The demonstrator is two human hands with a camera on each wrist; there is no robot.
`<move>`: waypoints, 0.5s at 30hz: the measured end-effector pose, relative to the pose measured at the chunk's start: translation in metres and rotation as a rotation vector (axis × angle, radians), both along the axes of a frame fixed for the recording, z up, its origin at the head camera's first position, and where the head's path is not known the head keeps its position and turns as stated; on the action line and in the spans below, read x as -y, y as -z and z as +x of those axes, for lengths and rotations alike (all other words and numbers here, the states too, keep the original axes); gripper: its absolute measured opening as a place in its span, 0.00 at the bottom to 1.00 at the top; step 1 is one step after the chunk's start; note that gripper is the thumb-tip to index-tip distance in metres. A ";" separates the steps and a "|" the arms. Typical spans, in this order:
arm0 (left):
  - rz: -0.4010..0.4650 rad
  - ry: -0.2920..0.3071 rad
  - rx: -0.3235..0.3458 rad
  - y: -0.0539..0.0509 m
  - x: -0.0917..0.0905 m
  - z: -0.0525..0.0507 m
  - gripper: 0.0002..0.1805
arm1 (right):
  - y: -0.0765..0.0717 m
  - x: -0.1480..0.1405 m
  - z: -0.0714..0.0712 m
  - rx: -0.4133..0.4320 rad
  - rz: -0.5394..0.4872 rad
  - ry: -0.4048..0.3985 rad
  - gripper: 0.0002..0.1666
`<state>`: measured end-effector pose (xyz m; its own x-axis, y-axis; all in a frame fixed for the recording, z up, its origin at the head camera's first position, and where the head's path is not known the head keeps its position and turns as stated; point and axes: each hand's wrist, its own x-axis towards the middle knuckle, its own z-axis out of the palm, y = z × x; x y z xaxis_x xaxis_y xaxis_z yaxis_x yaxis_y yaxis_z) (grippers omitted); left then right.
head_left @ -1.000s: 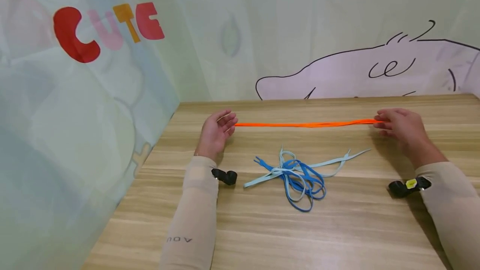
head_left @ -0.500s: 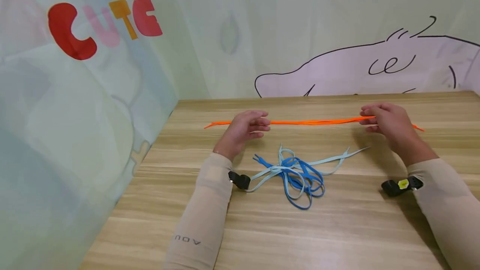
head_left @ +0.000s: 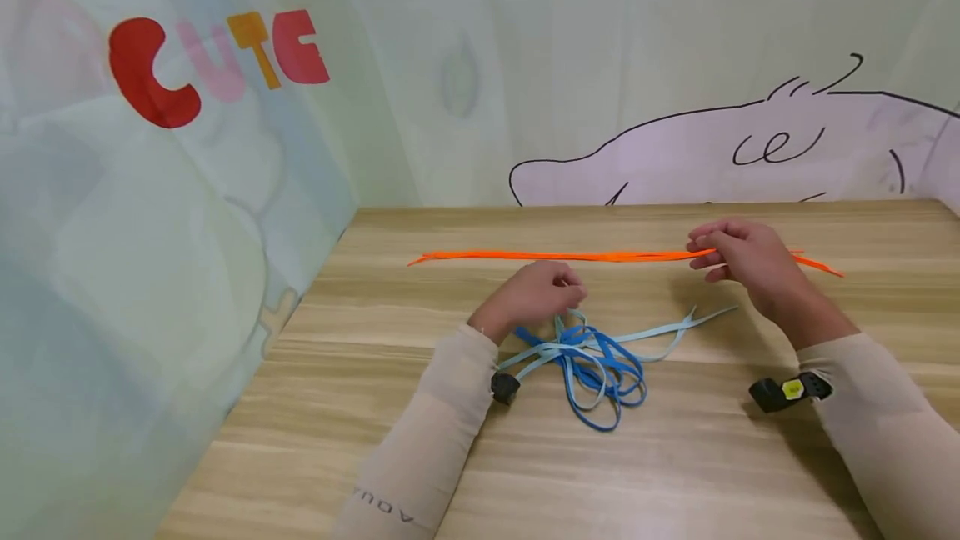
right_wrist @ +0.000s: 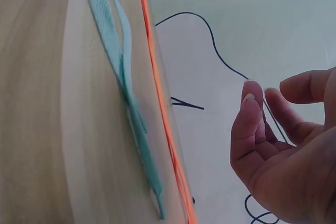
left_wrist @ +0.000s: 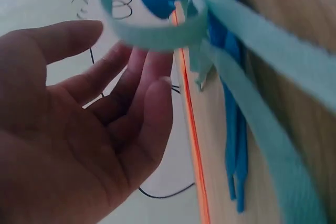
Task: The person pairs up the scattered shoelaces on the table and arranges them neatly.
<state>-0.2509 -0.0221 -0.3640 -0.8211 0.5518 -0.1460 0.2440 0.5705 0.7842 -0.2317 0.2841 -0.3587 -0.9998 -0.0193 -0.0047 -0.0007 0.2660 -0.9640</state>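
Head view first, and what a spread we have: the orange lace (head_left: 510,256) runs nearly straight across the far part of the desk (head_left: 675,473), its tips splitting at both ends. Over its right stretch hovers the right hand (head_left: 753,261), hiding a piece of it, with the orange tips poking out beyond the wrist side. Switch to the right wrist view: those fingers curl in loosely, thumb apart from them, pinching nothing!

Now to the left hand (head_left: 531,294), on the near side of the orange lace, just above the blue tangle. Left wrist view tells it: fingers bent softly, thumb well apart, nothing caught between. A loop of the light blue lace (left_wrist: 157,36) crosses right by the fingertips; touching or not, I cannot tell. Beneath and around it twists the dark blue lace (left_wrist: 233,59), the two piled together at mid-desk, light blue ends trailing off towards the right hand.

Beige sleeves (head_left: 420,432) cover both forearms, a small black camera (head_left: 768,395) strapped at each wrist, and behind it all hangs the pale printed backdrop (head_left: 420,90), bold letters on the left.
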 end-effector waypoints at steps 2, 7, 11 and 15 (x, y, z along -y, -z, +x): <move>-0.119 0.023 -0.076 -0.001 -0.007 0.006 0.09 | -0.001 0.002 0.003 -0.014 0.024 -0.007 0.17; -0.322 0.087 -0.199 -0.001 -0.022 0.016 0.05 | -0.005 0.005 0.006 -0.034 0.055 -0.015 0.21; -0.386 0.124 -0.236 0.002 -0.028 0.020 0.05 | -0.007 0.008 0.006 -0.025 0.060 -0.020 0.22; -0.373 0.216 -0.207 0.005 -0.030 0.023 0.03 | -0.005 0.010 0.007 -0.013 0.068 -0.021 0.22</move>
<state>-0.2279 0.0084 -0.3689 -0.7260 0.6543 -0.2118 0.5177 0.7226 0.4580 -0.2251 0.2742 -0.3542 -0.9992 -0.0403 0.0067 -0.0197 0.3309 -0.9434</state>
